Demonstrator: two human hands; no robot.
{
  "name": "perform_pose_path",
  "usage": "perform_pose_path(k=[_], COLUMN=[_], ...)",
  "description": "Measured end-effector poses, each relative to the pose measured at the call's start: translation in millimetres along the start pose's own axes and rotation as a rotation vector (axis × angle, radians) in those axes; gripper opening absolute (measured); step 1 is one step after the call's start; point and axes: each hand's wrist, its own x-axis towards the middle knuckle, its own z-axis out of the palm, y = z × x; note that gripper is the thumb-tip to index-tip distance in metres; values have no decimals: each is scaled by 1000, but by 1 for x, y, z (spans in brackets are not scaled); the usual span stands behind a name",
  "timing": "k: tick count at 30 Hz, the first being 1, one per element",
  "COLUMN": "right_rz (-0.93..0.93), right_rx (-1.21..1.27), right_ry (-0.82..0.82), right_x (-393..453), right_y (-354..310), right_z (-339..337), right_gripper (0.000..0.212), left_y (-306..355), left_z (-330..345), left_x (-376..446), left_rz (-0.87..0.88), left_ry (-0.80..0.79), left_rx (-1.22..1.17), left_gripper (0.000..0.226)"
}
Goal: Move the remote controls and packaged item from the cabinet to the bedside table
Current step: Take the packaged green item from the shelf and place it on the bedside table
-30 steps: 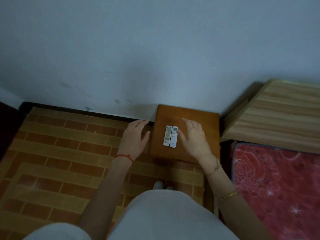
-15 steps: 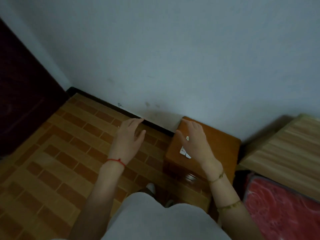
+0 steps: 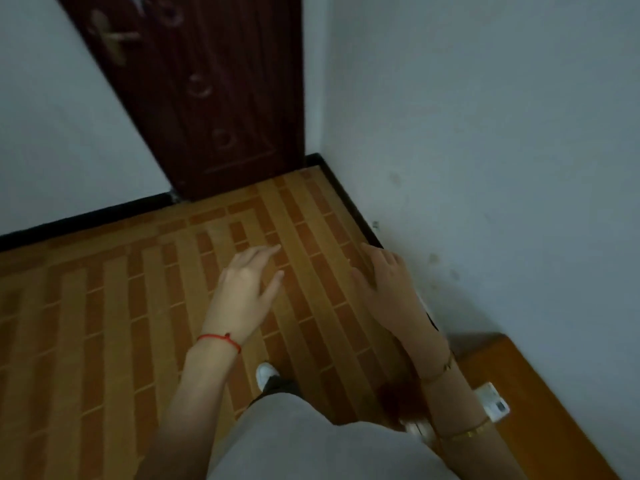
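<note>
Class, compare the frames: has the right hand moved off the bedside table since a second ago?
Yes. The right hand has left the bedside table and now hangs open over the floor beside the wall; the remote stays on the tabletop.

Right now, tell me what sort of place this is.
Probably a corner of a room in a home: a dark wooden door, a tiled floor, and a small wooden table with a remote against the wall.

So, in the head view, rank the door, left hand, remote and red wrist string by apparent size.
1. Door
2. Left hand, though nearness to the camera inflates it
3. Remote, partly hidden by the right arm
4. Red wrist string
</note>
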Motion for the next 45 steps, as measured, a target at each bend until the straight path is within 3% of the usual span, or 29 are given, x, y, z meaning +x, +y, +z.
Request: perform_pose_path(k=[14, 23, 36, 45], right_rz=[-421, -664, -959, -1092], right_rx=[36, 41, 54, 34], right_ry=[-287, -429, -556, -733], right_x=[203, 297, 489, 556], right_y=[-213, -298, -459, -552], right_z=[120, 186, 266, 325], right_gripper=[56, 56, 55, 56], left_y=[-166, -242, -354, -419], left_z=[-141, -185, -267, -298], left_x=[61, 99, 219, 260], left_rz=[-409, -611, -842, -1057], left_ry=[344, 462, 698, 787], left_rx=[158, 212, 256, 240], left_gripper=[43, 44, 42, 43])
